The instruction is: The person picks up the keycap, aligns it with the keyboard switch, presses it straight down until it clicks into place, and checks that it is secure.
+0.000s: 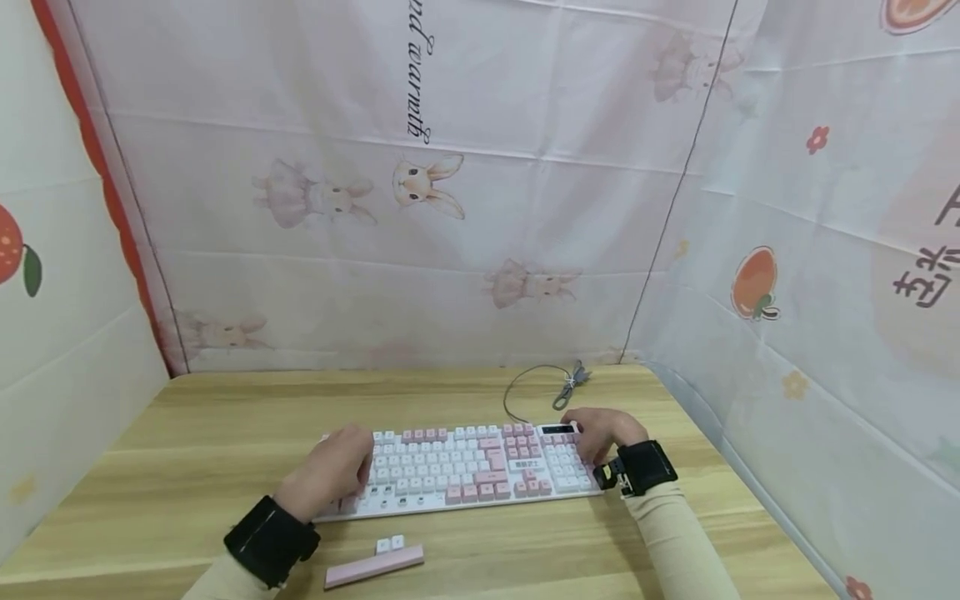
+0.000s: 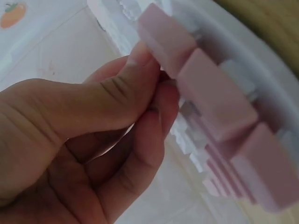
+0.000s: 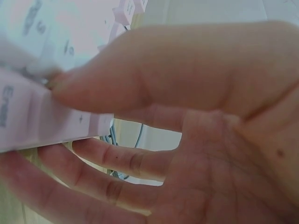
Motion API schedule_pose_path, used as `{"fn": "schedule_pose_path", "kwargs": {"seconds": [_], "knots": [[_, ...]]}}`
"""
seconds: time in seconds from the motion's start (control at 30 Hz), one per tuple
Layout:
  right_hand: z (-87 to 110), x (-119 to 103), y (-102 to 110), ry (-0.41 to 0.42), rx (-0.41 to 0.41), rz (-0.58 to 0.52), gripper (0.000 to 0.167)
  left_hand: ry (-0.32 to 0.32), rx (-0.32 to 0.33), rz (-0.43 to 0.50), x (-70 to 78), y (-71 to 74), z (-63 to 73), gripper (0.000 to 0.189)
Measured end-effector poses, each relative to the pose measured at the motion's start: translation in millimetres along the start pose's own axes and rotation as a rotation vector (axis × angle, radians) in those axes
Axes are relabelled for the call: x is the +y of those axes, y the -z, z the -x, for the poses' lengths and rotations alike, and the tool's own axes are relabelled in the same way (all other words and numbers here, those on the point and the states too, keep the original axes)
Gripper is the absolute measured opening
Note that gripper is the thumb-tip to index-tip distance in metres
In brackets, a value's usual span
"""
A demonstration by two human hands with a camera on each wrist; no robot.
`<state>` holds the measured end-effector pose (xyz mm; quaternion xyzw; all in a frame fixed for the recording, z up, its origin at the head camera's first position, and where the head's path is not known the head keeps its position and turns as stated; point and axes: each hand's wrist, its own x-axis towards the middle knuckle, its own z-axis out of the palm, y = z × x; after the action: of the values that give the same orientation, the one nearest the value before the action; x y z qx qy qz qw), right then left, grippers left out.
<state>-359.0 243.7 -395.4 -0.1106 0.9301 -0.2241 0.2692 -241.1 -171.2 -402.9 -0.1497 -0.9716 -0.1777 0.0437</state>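
Note:
A white-and-pink keyboard (image 1: 431,467) lies on the wooden table. Its lower row shows bare spots where caps are off. My left hand (image 1: 330,471) is at its lower left corner. In the left wrist view, the thumb and forefinger pinch the side of a pink keycap (image 2: 168,39), beside more pink keycaps (image 2: 217,95). My right hand (image 1: 600,433) grips the keyboard's right end, thumb on top and fingers under the edge, near a pink Enter key (image 3: 16,109). In front of the keyboard lie a long pink spacebar cap (image 1: 375,567) and two small white keycaps (image 1: 390,544).
A grey cable (image 1: 517,385) runs from the keyboard's back to a tied bundle with its plug (image 1: 573,383). Printed fabric (image 1: 465,317) hangs behind the table and at both sides. A black band (image 1: 272,540) is around each wrist.

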Motion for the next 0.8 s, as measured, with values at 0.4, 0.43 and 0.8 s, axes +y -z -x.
{"fn": "schedule_pose_path", "kwargs": {"seconds": [0.4, 0.43, 0.8], "knots": [[-1.7, 0, 0, 0.004, -0.011, 0.013, 0.074, 0.02, -0.022, -0.013, 4.4, 3.5, 2.1, 0.035], [-1.8, 0, 0, 0.006, -0.012, 0.015, 0.074, 0.017, -0.023, -0.011, 4.4, 4.2, 2.3, 0.034], [-3.9, 3, 0, 0.005, -0.022, 0.016, 0.074, 0.009, -0.056, 0.018, 11.5, 15.0, 6.8, 0.023]]}}
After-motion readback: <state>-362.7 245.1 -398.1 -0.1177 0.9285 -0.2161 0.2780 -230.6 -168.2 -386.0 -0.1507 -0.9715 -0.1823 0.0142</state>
